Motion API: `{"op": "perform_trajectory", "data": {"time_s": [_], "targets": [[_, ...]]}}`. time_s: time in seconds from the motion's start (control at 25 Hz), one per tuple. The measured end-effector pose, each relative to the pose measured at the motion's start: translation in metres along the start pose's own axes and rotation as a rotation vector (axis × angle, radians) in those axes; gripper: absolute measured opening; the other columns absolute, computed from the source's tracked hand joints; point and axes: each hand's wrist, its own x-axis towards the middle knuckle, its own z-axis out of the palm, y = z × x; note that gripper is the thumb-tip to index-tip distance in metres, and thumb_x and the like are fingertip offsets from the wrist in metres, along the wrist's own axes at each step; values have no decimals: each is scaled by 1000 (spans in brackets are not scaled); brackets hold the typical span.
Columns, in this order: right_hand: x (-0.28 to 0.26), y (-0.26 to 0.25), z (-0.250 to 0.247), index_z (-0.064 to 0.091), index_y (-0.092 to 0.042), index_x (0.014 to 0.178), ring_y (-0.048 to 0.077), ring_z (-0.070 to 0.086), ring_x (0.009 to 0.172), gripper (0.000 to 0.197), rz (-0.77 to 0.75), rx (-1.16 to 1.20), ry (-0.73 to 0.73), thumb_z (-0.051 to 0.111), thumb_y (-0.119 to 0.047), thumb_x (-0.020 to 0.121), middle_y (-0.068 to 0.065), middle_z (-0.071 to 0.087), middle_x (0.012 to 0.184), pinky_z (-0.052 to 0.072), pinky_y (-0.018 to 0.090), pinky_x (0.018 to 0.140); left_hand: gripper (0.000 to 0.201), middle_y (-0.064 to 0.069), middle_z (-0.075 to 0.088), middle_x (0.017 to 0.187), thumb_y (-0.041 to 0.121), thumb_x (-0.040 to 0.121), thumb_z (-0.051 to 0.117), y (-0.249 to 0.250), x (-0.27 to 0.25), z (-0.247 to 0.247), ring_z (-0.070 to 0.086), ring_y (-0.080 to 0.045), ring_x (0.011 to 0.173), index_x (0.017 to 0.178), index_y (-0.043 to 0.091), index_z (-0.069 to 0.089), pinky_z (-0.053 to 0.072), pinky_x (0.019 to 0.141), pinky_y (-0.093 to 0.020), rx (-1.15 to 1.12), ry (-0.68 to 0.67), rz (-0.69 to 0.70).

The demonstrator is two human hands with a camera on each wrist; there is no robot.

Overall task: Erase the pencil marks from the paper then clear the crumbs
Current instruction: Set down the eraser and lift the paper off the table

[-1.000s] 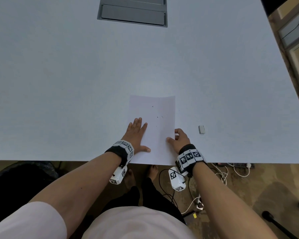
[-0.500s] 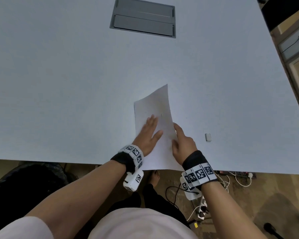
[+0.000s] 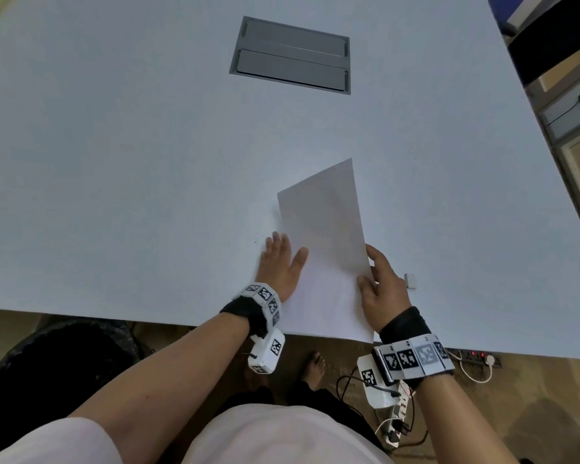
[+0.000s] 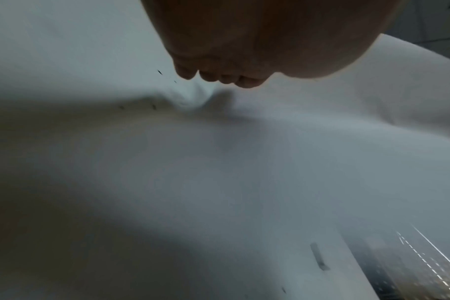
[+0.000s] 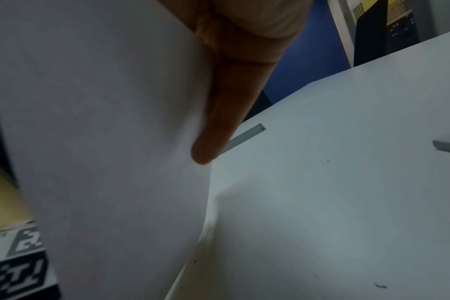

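Observation:
The white paper [image 3: 325, 236] stands tilted up on its left edge near the table's front. My right hand [image 3: 369, 267] pinches its right edge, thumb on the near face and a finger [image 5: 219, 121] flat against the paper [image 5: 103, 121] on the far face. My left hand [image 3: 282, 251] lies flat with straight fingers at the sheet's lower left, its thumb on the paper and its fingertips [image 4: 219, 78] on the table. Small dark crumbs [image 3: 258, 241] lie just left of those fingers, and crumbs [image 4: 159, 72] show in the left wrist view. A small white eraser [image 3: 410, 281] lies right of my right hand.
A grey hatch [image 3: 290, 55] is set into the white table [image 3: 131, 162] at the back. A few crumbs [image 5: 380, 285] lie on the table under the raised sheet. A black bin bag [image 3: 47, 380] sits below the front edge at left, a power strip [image 3: 476, 356] at right.
The paper lay flat a second ago. My right hand has lifted its right edge so the sheet tilts up leftward, and my left hand has slid to the sheet's left edge.

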Motion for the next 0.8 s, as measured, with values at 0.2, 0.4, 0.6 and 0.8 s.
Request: {"op": "perform_trajectory", "data": {"time_s": [0.2,0.4,0.6,0.8], "targets": [[5,17,-6,38,-28,136,24,65,97,53,34,60,-13,47,-4,91,9,66,114,52,43,92,87,-2,-26,158,69,84,5,46,-19,1,-24,-15,146,151,17,-17,-13,119,-31,82,0,387],[8,26,-25,37,-28,137,21,65,93,51,-4,97,-38,49,-6,92,4,66,110,54,35,86,79,-2,-25,158,63,92,9,49,-13,31,-23,-15,146,151,17,-17,-10,120,-34,180,-71,328],[8,42,-44,38,-24,138,6,59,83,51,30,97,-62,47,-3,93,-3,60,105,39,-4,66,89,-8,-21,160,67,87,9,18,2,10,-18,-22,148,153,11,-13,-6,121,-40,133,-38,-29],[11,52,-41,39,-26,137,0,59,78,51,24,114,-72,50,-5,92,-1,64,100,47,7,70,88,-3,-27,158,69,86,9,98,-30,30,-26,-14,145,149,17,-20,-14,118,-29,231,-52,481]]}}
